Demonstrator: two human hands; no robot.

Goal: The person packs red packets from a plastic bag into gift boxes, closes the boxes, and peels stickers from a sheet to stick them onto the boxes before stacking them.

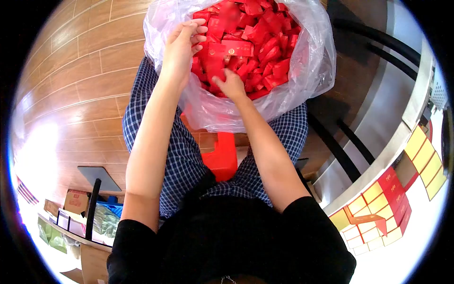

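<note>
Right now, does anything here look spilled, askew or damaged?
Nothing looks spilled: the red packets are jumbled but inside the clear plastic bag. On the table at right, a folded red strip looks askew, slanting across neat rows of yellow blocks. I can't make out any damage.

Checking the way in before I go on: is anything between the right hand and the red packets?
Nothing visible: the right hand is right at the red packets, inside the open mouth of the plastic bag, whose wall surrounds them.
</note>
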